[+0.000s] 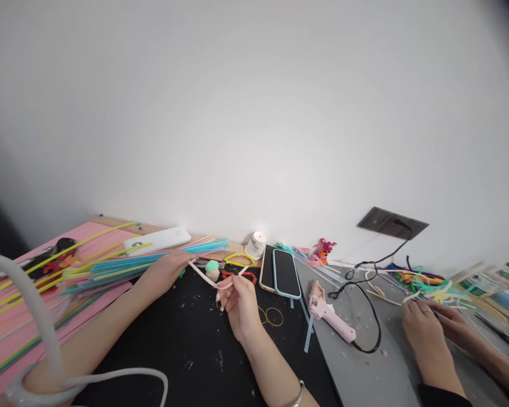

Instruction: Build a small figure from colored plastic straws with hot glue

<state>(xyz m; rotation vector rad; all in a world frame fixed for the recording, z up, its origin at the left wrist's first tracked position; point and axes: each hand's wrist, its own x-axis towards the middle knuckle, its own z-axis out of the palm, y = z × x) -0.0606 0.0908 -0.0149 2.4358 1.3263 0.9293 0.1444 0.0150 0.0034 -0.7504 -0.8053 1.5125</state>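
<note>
A pale pipe cleaner (202, 275) bends in a shallow V between my two hands above the black mat. My left hand (176, 270) is closed at its upper left end, the fingers pressed together beside a bundle of coloured pipe cleaners. Lower on the right, my right hand (240, 305) pinches the pipe cleaner between thumb and fingers. Just behind them sit a mint-green fuzzy ball (212, 265), a yellow pipe cleaner loop (240, 260) and a red pipe cleaner shape (250, 277), partly hidden by my right hand.
Two phones (287, 273) lie right of my hands, near a paper cup (255, 245). A pink glue gun (331, 319) with a black cord rests on the grey mat. At far right a co-worker's hands (428, 328) work. Pipe cleaners (123, 265) and a white box (159, 240) lie left.
</note>
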